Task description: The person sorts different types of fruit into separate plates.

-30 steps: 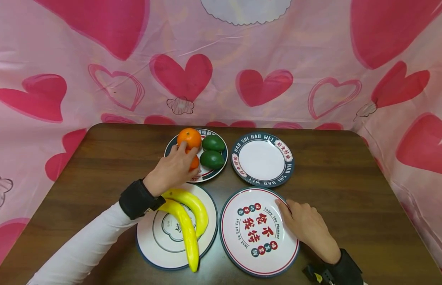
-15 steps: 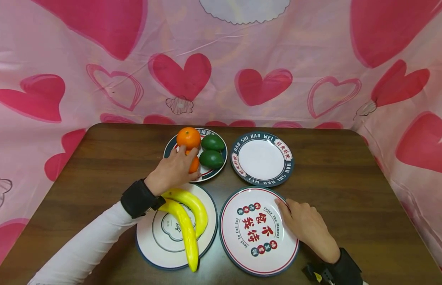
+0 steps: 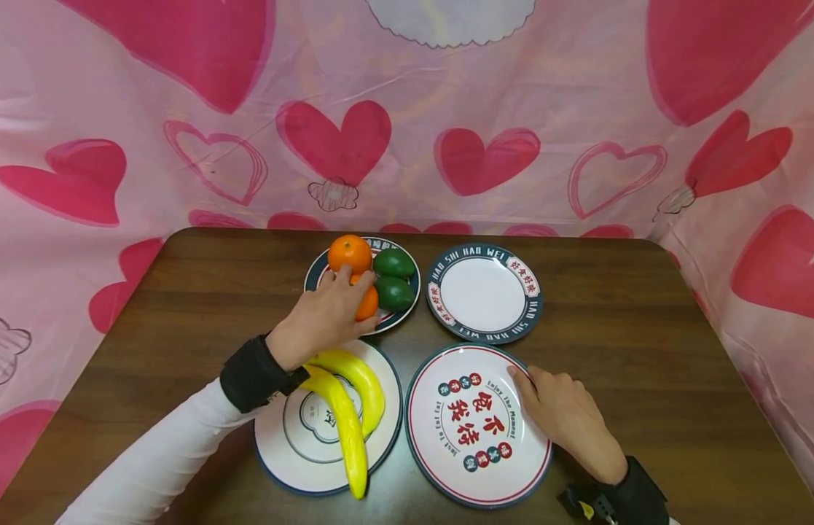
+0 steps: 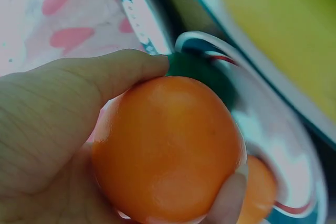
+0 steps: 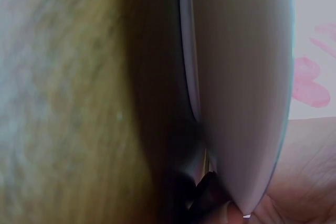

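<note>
My left hand [image 3: 324, 310] grips an orange [image 4: 168, 145] between thumb and curled fingers, at the back-left plate [image 3: 415, 281] with the dark rim. A second orange [image 3: 350, 253] lies just beyond on that plate, beside two green oval fruits [image 3: 393, 294]. One green fruit lies by my left thumb in the left wrist view. My right hand [image 3: 567, 412] pinches the right rim of a white plate [image 3: 511, 481] with red lettering, thumb on top. In the right wrist view, the plate's pale underside [image 5: 241, 77] shows, with fingers beneath its edge.
Two yellow bananas [image 3: 344, 430] lie across the front-left plate [image 3: 278, 459], partly under my left wrist. A dark-rimmed plate [image 3: 482, 295] stands at the back right. All rest on a brown wooden table [image 3: 643, 328]. A pink heart-patterned cloth [image 3: 407, 95] hangs behind.
My left hand has shifted slightly right with the orange, nearer the green fruits. The right hand and its plate have stayed put.
</note>
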Action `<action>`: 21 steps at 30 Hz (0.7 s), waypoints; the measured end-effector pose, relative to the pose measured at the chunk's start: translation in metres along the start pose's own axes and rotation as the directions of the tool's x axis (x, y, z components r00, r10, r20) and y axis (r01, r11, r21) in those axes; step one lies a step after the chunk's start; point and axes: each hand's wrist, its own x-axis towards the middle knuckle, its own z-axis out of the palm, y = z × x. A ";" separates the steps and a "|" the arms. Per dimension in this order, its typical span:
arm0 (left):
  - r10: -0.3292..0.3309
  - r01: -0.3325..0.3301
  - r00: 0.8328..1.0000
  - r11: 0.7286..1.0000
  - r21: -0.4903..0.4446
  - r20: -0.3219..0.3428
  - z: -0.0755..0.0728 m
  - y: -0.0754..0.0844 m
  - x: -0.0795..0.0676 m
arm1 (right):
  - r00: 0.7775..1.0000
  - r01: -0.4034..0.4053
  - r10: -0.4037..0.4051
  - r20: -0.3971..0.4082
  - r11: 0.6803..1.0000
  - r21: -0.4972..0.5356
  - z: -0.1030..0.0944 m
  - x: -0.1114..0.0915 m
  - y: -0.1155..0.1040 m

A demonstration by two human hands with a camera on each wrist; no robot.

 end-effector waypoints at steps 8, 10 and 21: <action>0.096 -0.096 0.995 0.995 -0.008 -0.019 -0.011 0.035 -0.006 | 1.000 -0.011 0.011 0.014 1.000 -0.005 -0.001 0.000 0.000; 0.117 -0.117 0.993 0.993 -0.022 -0.009 -0.013 0.045 -0.007 | 1.000 -0.010 0.010 0.012 1.000 -0.002 -0.001 0.000 0.001; 0.264 -0.261 0.961 0.964 -0.040 0.086 -0.017 0.096 -0.012 | 1.000 0.000 0.000 0.003 1.000 0.004 0.001 0.000 0.002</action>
